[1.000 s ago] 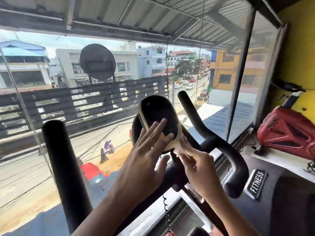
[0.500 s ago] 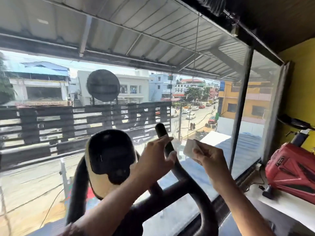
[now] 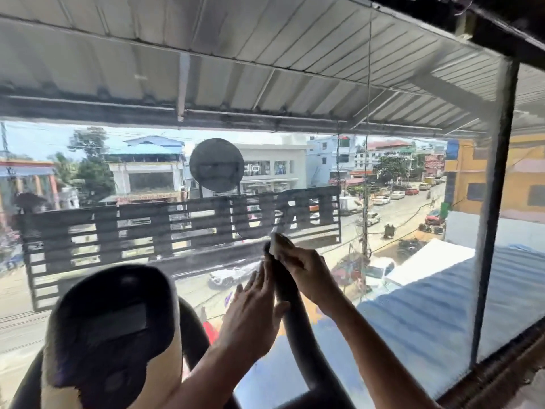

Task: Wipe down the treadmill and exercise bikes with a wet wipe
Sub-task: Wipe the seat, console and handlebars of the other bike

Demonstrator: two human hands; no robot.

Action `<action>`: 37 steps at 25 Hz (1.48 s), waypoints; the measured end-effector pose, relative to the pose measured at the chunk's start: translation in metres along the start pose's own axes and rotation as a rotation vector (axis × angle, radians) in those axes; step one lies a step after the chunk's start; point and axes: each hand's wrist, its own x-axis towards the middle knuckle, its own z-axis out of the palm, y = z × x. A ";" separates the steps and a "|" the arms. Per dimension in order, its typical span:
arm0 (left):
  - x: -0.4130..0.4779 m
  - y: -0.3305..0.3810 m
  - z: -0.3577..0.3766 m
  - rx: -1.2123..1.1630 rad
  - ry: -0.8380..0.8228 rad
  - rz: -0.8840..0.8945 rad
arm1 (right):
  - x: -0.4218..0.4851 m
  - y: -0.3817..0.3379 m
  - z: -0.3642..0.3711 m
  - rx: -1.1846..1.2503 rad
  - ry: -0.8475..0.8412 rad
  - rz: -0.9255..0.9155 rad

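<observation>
White and limp, the wet wipe [image 3: 275, 241] sits at the tip of the black handlebar [image 3: 296, 340], pinched there by the right hand [image 3: 306, 276], its fingers curled. The left hand [image 3: 250, 314] lies straight-fingered against the handlebar just below. Light and damp, the wipe will probably bunch, so it is best wrapped round the stiff bar.

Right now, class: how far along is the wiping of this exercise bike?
Done: nothing provably clean. In hand: the right hand pinches the wet wipe against the handlebar tip, left hand open beside it. Left: lower handlebar, console.
</observation>
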 end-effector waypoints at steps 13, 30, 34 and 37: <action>0.002 -0.002 0.007 -0.084 0.029 0.009 | -0.007 0.011 0.013 -0.035 0.085 -0.215; 0.002 0.004 -0.012 -0.078 0.108 -0.213 | -0.036 0.021 -0.015 -0.558 -0.231 -0.598; -0.002 0.003 -0.012 -0.066 0.027 -0.105 | -0.075 0.023 -0.028 -0.304 -0.386 -0.456; -0.004 0.005 -0.014 -0.115 0.000 -0.067 | -0.073 0.006 -0.044 -0.128 -0.347 -0.292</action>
